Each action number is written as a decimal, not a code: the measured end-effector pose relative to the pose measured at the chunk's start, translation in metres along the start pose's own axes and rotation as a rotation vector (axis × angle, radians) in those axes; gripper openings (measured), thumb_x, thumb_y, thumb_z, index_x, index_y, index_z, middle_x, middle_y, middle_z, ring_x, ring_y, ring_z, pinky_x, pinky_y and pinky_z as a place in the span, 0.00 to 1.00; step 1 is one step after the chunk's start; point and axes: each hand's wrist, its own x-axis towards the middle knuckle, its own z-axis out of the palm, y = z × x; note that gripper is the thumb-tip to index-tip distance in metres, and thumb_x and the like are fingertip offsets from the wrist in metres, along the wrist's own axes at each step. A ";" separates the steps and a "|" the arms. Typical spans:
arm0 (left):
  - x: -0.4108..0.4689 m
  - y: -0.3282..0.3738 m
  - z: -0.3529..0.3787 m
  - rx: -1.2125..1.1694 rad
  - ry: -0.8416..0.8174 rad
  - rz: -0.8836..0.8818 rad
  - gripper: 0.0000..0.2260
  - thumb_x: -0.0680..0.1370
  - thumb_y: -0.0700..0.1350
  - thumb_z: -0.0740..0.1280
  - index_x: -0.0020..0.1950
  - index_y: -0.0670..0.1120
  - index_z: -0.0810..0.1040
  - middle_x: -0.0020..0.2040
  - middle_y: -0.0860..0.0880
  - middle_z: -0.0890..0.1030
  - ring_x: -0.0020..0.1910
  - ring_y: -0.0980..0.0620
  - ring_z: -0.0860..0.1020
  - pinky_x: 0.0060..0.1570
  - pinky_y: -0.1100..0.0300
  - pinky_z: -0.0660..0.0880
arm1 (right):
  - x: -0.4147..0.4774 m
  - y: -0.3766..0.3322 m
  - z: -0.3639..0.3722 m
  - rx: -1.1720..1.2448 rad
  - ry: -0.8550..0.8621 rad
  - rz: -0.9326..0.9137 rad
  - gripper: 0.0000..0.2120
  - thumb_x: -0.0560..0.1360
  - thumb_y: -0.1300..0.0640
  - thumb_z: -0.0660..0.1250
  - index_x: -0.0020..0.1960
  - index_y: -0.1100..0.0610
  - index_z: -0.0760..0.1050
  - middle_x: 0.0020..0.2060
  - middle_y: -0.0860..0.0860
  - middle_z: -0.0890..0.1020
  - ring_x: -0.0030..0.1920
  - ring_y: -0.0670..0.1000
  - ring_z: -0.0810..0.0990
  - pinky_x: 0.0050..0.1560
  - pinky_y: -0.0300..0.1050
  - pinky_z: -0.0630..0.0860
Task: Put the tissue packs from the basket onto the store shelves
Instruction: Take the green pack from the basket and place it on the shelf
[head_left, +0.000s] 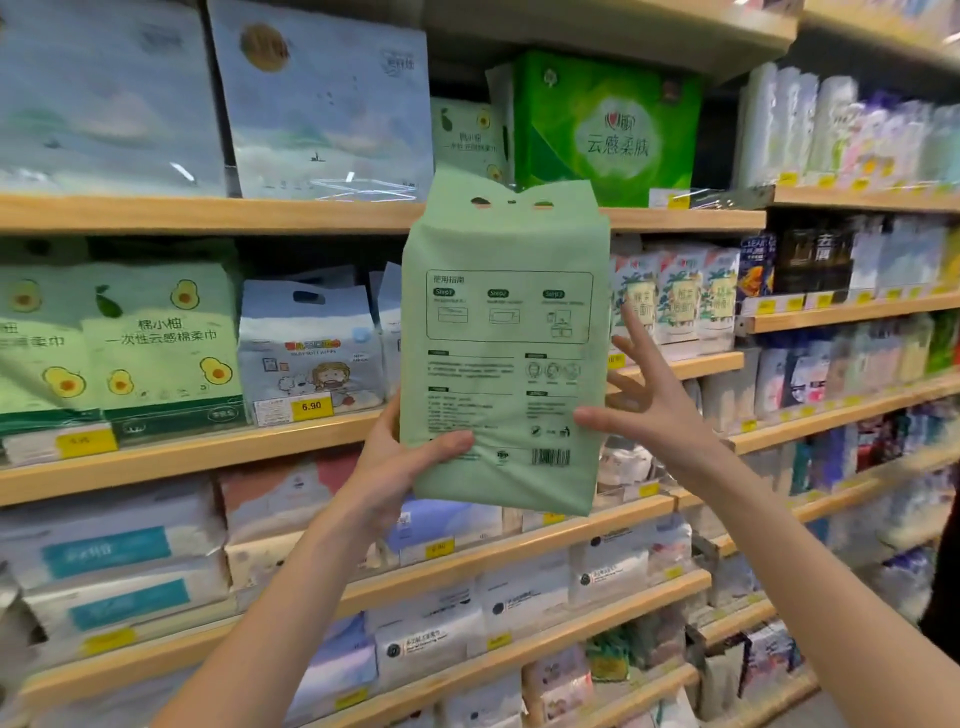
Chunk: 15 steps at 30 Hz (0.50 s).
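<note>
Held green tissue pack (504, 358) upright before shelves (208, 214). Left hand (400, 467) gripped bottom corner w/ thumb; right hand (644, 395) touched pack's edge, fingers spread open.

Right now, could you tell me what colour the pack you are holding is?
The pack is pale green with dark printed text, seen in the head view.

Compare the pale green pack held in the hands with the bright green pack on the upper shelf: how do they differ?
The pale green pack is held up in the air by the left hand and right hand; the bright green pack stands on the upper shelf. The held pack shows small printed instructions and a barcode; the shelved one shows large white characters. Both are green and upright.
</note>
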 end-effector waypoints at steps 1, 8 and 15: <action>-0.001 0.001 -0.002 -0.014 0.002 -0.002 0.44 0.39 0.56 0.82 0.53 0.52 0.73 0.42 0.55 0.86 0.40 0.56 0.84 0.34 0.63 0.79 | -0.001 0.004 0.003 0.019 -0.044 0.012 0.55 0.49 0.38 0.79 0.67 0.27 0.50 0.73 0.44 0.59 0.67 0.50 0.70 0.62 0.55 0.73; 0.005 0.011 -0.024 -0.048 -0.002 -0.002 0.43 0.41 0.55 0.82 0.53 0.49 0.74 0.45 0.52 0.86 0.41 0.53 0.84 0.36 0.59 0.80 | 0.003 0.002 0.051 0.095 0.006 -0.099 0.53 0.53 0.45 0.79 0.71 0.37 0.55 0.69 0.46 0.68 0.66 0.49 0.72 0.60 0.56 0.75; 0.021 0.031 -0.033 0.247 0.201 0.204 0.28 0.73 0.44 0.69 0.70 0.56 0.64 0.66 0.53 0.72 0.61 0.54 0.73 0.53 0.56 0.78 | 0.030 -0.017 0.096 -0.129 0.469 -0.180 0.47 0.59 0.52 0.77 0.69 0.33 0.55 0.59 0.42 0.67 0.59 0.38 0.68 0.61 0.46 0.70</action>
